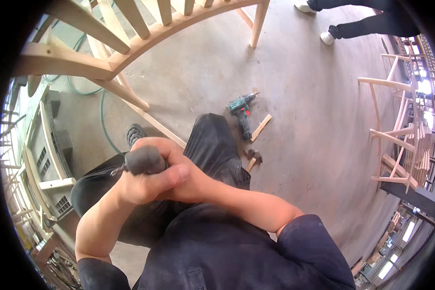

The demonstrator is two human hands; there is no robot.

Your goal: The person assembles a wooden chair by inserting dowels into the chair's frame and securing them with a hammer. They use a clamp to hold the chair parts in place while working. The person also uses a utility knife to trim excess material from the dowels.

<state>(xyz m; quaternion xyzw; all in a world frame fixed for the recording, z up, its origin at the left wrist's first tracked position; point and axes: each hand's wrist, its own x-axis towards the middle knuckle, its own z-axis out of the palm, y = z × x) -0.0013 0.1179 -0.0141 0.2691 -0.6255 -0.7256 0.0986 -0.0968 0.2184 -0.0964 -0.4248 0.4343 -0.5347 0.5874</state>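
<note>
Nearest: person's dark navy work shirt [217, 251] fills the bottom of view, both bare forearms coming up from it. Left hand [147, 181] is clenched round a dark grey, rough-textured cylindrical grip [145, 160], prob. foam or rubber, w/ a thin metal bit poking out its left end. Right hand [188, 186] sits just behind & under the left, pressed against it; fingers hidden, so can't tell if it's gripping anything or just bracing. Both hands are held over the lap, above the black trousers [212, 145]. One black shoe [134, 133] shows beyond the left knee.

Next out, on the grey concrete floor [314, 145]: small hammer w/ wooden handle [253, 157] just past the right knee, then a short pale wood offcut [261, 127] & a green-and-black cordless drill [241, 108], the two lying just beside each other. A green hose [103, 113] curves across the floor at left.

Upper left: pale unfinished wooden chair frame w/ slats [130, 43], legs resting on the floor. More unfinished chair frames [396, 130] stacked at right. Far top right: another person's dark-trousered legs & white shoes [326, 37].
</note>
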